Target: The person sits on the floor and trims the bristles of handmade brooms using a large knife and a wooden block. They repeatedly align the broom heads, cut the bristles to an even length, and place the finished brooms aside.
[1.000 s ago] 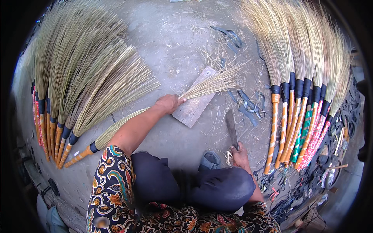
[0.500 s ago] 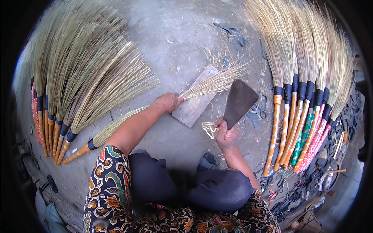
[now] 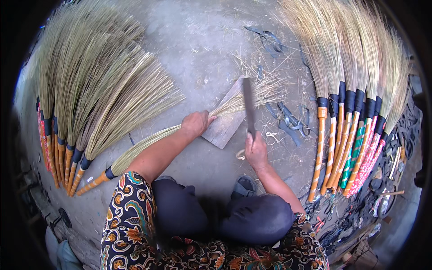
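Note:
My left hand [image 3: 196, 124] is closed round the bristles of a grass broom [image 3: 144, 146], just left of a wooden board [image 3: 223, 129]. The broom's orange handle with a dark band lies to the lower left, under my forearm. Its bristle tips [image 3: 270, 92] fan out over the board and past its right side. In my right hand [image 3: 256, 150] is a broad dark cleaver [image 3: 249, 105], held by its handle. Seen edge-on, its blade stands across the bristles above the board; whether it touches them I cannot tell.
Several finished brooms [image 3: 108, 85] lie fanned at the left, and more brooms [image 3: 351, 103] lie at the right. Cut straw and dark rubber strips [image 3: 290, 121] litter the floor beyond and right of the board. A heap of dark scraps [image 3: 360, 220] lies at the lower right.
My right hand has swung the cleaver leftward over the bristles, turning its blade from flat-on to edge-on. A pale loop of material by that hand now lies lower on the floor.

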Demonstrator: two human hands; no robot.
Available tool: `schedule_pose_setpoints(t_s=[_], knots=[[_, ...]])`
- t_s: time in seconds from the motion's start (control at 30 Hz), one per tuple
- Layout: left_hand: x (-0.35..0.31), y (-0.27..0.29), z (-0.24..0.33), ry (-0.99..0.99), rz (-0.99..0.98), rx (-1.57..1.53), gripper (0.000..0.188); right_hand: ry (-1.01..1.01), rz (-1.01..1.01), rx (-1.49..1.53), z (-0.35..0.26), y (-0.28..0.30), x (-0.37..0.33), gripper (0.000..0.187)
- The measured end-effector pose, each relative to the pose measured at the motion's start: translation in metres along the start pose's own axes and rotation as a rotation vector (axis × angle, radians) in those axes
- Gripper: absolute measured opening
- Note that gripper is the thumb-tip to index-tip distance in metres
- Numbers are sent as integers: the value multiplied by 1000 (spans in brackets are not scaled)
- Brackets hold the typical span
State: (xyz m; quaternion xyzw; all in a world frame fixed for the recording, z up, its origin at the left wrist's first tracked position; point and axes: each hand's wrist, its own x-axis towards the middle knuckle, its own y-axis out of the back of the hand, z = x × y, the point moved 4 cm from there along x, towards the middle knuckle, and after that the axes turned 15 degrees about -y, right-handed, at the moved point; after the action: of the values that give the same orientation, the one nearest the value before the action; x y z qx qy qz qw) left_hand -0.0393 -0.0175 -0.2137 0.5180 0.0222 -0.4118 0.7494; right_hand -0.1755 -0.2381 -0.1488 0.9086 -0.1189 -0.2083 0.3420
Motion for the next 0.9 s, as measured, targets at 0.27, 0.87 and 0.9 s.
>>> schedule_pose_setpoints(t_s=[0.27,0.87,0.9], knots=[[-5,-4,4,11,70,16,62,84,61,15,-4,5,2,28],[-7,-10,4,0,101,14,58,-120,-160,-214,9,-14,-6,30],[-7,-10,3,15,68,-1,58,-152,-137,-170,11,-12,-6,29]])
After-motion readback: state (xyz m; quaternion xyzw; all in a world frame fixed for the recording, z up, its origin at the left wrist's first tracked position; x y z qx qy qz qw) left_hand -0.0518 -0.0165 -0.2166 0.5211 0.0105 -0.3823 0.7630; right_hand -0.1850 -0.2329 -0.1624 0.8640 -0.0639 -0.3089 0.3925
